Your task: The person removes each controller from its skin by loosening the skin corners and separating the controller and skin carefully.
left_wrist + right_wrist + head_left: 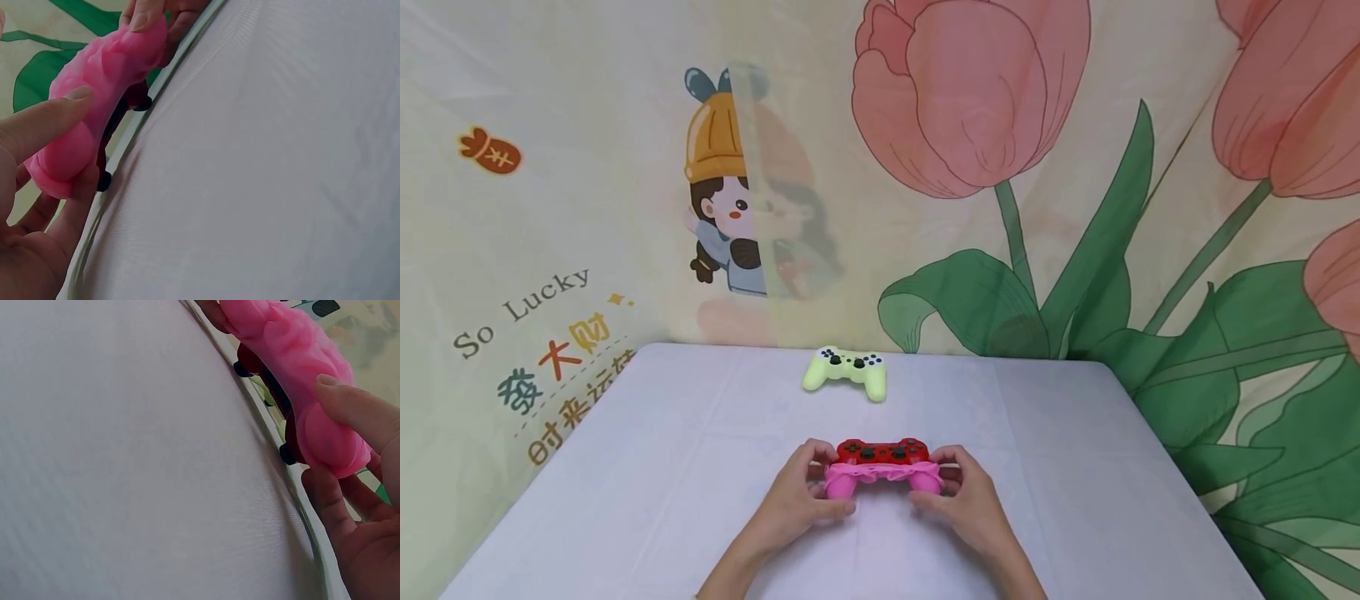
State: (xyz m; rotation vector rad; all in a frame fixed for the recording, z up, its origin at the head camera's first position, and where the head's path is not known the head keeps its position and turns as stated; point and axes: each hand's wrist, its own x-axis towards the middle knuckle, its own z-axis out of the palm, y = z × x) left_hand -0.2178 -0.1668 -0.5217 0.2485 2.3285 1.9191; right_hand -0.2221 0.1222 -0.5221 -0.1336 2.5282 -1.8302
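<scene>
Both hands at work near the front of the desk (715,479), one at each end of a red controller (882,452). Left hand (801,492) pinches the left end, thumb laid on the pink cover (841,486), fingers on the opposite side. Right hand (966,500) pinches the right end in like fashion. Pink cover wraps both grips, its edge rippled along the controller's near side; red face and dark thumbsticks exposed above it. Wrist views show the cover's surface wrinkled between the grips. Cannot tell whether the controller touches the desk. Second controller (846,375), pale yellow-green with a white button area, lies near the desk's far edge, well apart from the hands. Behind: a printed backdrop with pink tulips (977,92).
</scene>
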